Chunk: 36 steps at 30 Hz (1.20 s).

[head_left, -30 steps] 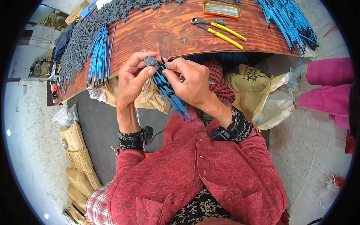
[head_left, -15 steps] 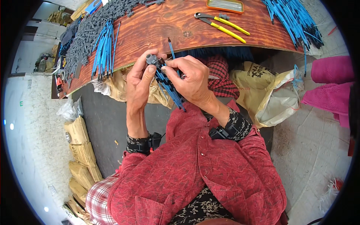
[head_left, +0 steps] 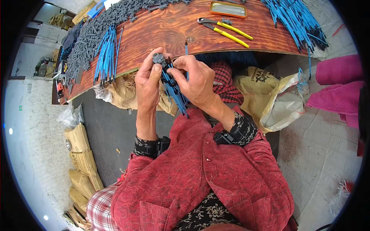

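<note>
Between the thumb and fingers of my left hand (head_left: pixel 146 86) is a small grey plastic fitting (head_left: pixel 158 57). Close against it, my right hand (head_left: pixel 198 82) has its thumb and fingers pinched together near a dark tip at the fitting's side. A bundle of thin blue tubes (head_left: pixel 178 101) with black ends hangs below and between both hands. One blue tube (head_left: pixel 186 49) with a black tip sticks up past my right fingers. My fingers partly hide where tube and fitting meet, so I cannot tell whether they are joined.
On the wooden table are a heap of grey fittings (head_left: pixel 90 42), blue tubes at left (head_left: pixel 106 54) and right (head_left: pixel 295 23), yellow-handled pliers (head_left: pixel 231 36) and an orange-rimmed tray (head_left: pixel 216 13). An open sack (head_left: pixel 285 109) stands right, pink cloth (head_left: pixel 339 98) beyond it.
Both hands have shifted slightly, staying together at the fitting. The upright tube now stands more vertical and a little further right. The view has tilted slightly.
</note>
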Motion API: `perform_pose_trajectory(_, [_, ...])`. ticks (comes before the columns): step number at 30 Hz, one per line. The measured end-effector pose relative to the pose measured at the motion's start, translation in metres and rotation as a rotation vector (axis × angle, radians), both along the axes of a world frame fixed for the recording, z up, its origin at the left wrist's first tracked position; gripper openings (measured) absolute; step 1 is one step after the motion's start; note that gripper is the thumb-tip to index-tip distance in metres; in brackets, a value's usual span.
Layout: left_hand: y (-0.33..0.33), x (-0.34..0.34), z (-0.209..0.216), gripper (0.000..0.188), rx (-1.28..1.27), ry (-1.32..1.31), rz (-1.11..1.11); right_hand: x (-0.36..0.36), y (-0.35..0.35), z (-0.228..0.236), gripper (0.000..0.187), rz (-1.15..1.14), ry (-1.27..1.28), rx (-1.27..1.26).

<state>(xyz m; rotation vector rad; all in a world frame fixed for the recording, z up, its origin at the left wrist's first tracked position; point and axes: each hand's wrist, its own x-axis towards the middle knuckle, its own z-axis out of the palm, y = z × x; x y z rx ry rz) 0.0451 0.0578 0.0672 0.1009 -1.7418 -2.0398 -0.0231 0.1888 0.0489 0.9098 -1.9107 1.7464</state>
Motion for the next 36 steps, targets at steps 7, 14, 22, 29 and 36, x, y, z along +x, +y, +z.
perform_pose_trajectory(7, [0.003, -0.007, 0.002, 0.049, -0.053, 0.014, -0.01, -0.006, 0.004, 0.006, 0.018, -0.022, 0.02, 0.032])
perform_pose_trajectory(14, [0.005, -0.012, 0.001, 0.045, -0.042, 0.011, -0.017, -0.01, 0.003, 0.004, 0.016, -0.044, 0.04, 0.034])
perform_pose_trajectory(22, [0.001, -0.009, -0.004, 0.044, -0.052, 0.01, 0.039, -0.002, 0.0, 0.001, 0.026, 0.108, -0.185, -0.059])
perform_pose_trajectory(29, [-0.007, -0.007, -0.012, 0.047, -0.097, 0.004, 0.063, -0.001, -0.009, -0.005, 0.021, 0.316, -0.398, -0.179])
perform_pose_trajectory(36, [-0.007, -0.006, -0.01, 0.039, -0.167, -0.02, 0.122, -0.007, -0.013, -0.006, 0.022, 0.265, -0.26, -0.103])
